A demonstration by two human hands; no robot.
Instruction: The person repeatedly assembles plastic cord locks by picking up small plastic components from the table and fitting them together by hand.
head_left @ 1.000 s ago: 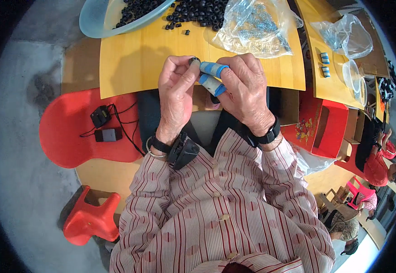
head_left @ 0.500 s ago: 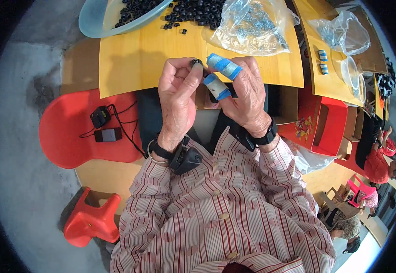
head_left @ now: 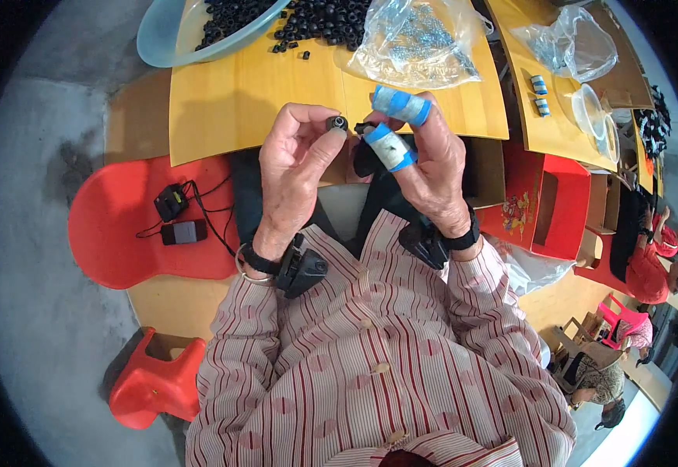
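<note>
One black part [head_left: 333, 122]: pinched between thumb and fingertips of the left hand [head_left: 296, 171], hole showing.
Right hand [head_left: 435, 167]: partly curled, blue-and-white wraps [head_left: 391, 148] on thumb and finger; a dark piece [head_left: 364, 126] at the thumb tip — gripped or not, I cannot tell.
Yellow surface [head_left: 253, 117]: loose black pieces [head_left: 323, 22] beside a clear bag [head_left: 374, 61], beyond the hands — pale tub [head_left: 156, 35] at left.

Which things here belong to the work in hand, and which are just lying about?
Belongs, it seems:
small black part, held in the left hand
blue-and-white wraps, worn on the right hand
loose black parts, piled on the table
clear bag of small shiny pieces, probably

Lying about, apparently:
two black devices, on the red chair
red stool
red box
</note>
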